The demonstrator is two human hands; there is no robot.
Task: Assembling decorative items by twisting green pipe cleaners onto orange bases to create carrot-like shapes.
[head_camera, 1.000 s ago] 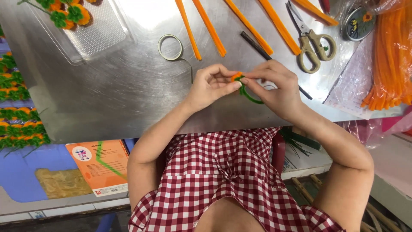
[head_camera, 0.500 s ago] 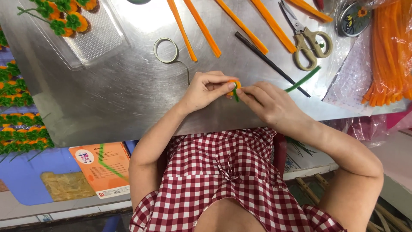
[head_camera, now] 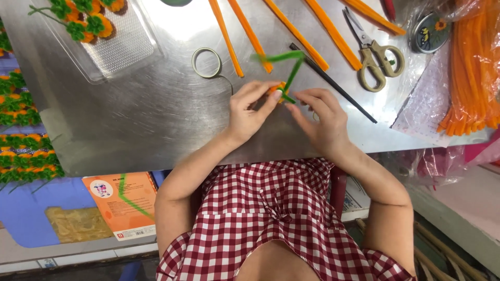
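My left hand [head_camera: 250, 110] pinches a small orange pipe-cleaner piece [head_camera: 277, 87] over the metal table [head_camera: 156, 104]. A green pipe cleaner [head_camera: 288, 63] is wrapped at that piece, and its free end sticks up, blurred. My right hand [head_camera: 320, 117] holds the green pipe cleaner just right of the orange piece, fingers bent around it. Both hands meet at the middle of the table, above my red checked shirt.
Several long orange pipe cleaners [head_camera: 291, 28] lie at the back, with a black stick [head_camera: 338, 88], scissors [head_camera: 372, 54] and a tape ring [head_camera: 207, 62]. A clear tray [head_camera: 112, 44] holds finished orange-green flowers. A bundle of orange pipe cleaners [head_camera: 471, 73] lies in plastic at the right.
The green pipe cleaner's free end has swung from lying low at the right to sticking up above the hands. The hands stayed together at the orange piece.
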